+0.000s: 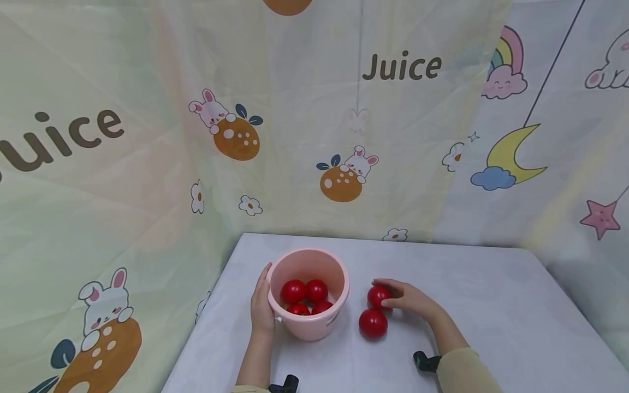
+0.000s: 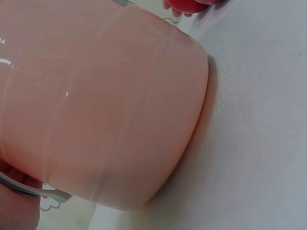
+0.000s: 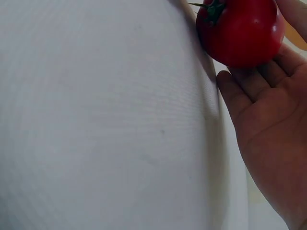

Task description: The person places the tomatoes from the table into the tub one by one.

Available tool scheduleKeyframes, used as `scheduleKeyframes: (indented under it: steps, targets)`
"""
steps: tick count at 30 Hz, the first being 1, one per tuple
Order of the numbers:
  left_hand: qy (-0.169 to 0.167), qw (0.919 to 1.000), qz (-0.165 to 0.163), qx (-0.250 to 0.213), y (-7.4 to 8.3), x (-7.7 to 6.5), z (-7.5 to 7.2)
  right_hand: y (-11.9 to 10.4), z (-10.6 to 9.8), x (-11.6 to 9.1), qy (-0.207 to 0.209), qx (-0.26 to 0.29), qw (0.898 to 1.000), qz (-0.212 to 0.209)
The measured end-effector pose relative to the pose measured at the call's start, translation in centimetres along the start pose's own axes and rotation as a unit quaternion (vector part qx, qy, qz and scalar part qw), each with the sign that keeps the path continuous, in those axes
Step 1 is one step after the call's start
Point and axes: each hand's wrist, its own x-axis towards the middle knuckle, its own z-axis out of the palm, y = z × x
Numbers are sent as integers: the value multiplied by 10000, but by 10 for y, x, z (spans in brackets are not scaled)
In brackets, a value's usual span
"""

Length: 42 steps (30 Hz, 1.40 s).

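Observation:
A pink bucket [image 1: 309, 330] stands upright on the white table with several red tomatoes [image 1: 294, 291] inside. My left hand [image 1: 262, 308] rests against the bucket's left side, fingers fairly straight along the outer wall up to the rim. In the left wrist view that hand shows only at the lower left, beside the bucket's grey handle [image 2: 29, 188]. To the right of the bucket, my right hand [image 1: 408, 297] holds a tomato [image 1: 378, 296] between thumb and fingers. This tomato [image 3: 242, 31] has a green stem in the right wrist view. Just nearer lies another tomato [image 1: 373, 323].
The white table [image 1: 491, 305] extends to the right and behind the bucket. Printed cloth walls [image 1: 295, 109] rise at the back and both sides. A black wrist mount [image 1: 426, 362] sits by the right sleeve, another [image 1: 286, 384] by the left.

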Motion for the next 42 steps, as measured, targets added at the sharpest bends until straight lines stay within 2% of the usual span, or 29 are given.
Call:
scheduleKeyframes:
  steps: [21,29,42]
  targets:
    - [42,10000,31,77,0,-1,0,7,2,0,78,23,9999,109]
    - [-17,10000,-1,4,0,-1,0,8,-5,1,155,-22,9998,99]
    - [-11,10000,-25,-41,-1,0,0,-15,-25,-3,146,63,9999,-56]
